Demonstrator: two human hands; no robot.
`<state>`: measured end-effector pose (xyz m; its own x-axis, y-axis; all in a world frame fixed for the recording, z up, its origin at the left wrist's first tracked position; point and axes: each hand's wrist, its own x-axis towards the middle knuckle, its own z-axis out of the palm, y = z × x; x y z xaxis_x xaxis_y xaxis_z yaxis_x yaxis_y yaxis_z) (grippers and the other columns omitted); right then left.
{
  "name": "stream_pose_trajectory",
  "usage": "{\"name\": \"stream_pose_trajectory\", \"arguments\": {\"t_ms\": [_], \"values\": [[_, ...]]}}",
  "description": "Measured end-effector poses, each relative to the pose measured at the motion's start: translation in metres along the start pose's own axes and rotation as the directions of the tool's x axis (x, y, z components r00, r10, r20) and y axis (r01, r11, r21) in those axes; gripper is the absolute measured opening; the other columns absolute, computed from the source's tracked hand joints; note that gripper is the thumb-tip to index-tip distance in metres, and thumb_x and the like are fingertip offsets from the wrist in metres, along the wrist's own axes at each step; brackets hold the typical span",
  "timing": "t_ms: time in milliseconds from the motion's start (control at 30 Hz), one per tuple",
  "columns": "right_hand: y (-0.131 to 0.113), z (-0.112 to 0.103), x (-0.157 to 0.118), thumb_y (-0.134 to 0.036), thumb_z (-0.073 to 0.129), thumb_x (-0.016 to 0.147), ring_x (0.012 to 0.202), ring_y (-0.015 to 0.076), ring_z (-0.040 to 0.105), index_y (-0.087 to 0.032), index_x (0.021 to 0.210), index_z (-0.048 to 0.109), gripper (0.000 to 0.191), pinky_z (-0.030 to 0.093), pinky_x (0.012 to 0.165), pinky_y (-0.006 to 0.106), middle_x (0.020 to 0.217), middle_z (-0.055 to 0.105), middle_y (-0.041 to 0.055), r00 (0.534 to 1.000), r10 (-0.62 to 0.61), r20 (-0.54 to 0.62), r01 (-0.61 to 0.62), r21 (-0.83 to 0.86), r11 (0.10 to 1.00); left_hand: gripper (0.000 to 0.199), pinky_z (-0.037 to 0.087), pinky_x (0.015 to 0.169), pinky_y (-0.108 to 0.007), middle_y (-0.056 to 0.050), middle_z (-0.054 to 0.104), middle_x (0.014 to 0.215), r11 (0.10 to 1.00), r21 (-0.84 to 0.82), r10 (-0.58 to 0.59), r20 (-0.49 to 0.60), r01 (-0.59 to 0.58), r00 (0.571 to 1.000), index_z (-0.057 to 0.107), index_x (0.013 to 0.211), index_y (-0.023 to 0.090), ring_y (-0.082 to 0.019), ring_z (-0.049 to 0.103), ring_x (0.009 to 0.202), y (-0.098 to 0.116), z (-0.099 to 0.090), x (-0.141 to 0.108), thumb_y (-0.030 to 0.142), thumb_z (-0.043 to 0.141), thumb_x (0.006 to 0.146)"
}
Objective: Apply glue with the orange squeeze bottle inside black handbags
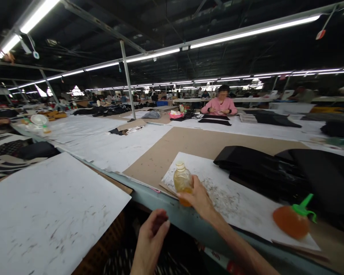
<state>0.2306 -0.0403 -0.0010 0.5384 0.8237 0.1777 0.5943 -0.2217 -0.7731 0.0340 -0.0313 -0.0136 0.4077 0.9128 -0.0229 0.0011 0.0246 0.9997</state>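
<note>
From where I stand, no text, brand, number or sign is legible. Held bottle [182,178]: no lettering made out. Sheet [54,202]: dark smudges, none readable. Red marks below table [174,212]: too blurred.

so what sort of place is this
Probably a garment or textile workshop: folded black material, likely fabric, lies on a long worktable, a person in pink is behind more dark pieces, and strip lights run across a large hall.
</note>
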Motion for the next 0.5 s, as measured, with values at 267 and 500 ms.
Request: {"name": "stream_pose_trajectory", "arguments": {"t_ms": [267, 500], "values": [[-0.025, 0.010, -0.034, -0.027, 0.073, 0.059, 0.097, 0.0276, 0.051, -0.022, 0.104, 0.048, 0.052, 0.035, 0.083, 0.036, 0.104, 0.056, 0.0055, 0.984, -0.110, 0.137, 0.102, 0.063, 0.993, 0.040, 0.045, 0.078, -0.032, -0.007, 0.060, 0.102, 0.796, 0.500, 0.360, 0.061, -0.340, 0.931, 0.054, 0.117, 0.020, -0.016, 0.053, 0.080, 0.073, -0.035, 0.022, 0.035, 0.057, 0.081], [-0.031, 0.016, -0.036, -0.028, 0.073, 0.059, 0.090, 0.0277, 0.054, -0.020, 0.103, 0.050, 0.050, 0.040, 0.080, 0.039, 0.095, 0.060, 0.0047, 0.962, -0.092, 0.256, -0.002, 0.347, 0.938, 0.064, 0.042, 0.089, -0.037, -0.011, 0.057, 0.118, 0.893, 0.377, 0.240, 0.066, -0.247, 0.968, 0.047, 0.128, 0.018, -0.023, 0.053, 0.099, 0.066, -0.046, 0.029, 0.036, 0.070, 0.071]]}}
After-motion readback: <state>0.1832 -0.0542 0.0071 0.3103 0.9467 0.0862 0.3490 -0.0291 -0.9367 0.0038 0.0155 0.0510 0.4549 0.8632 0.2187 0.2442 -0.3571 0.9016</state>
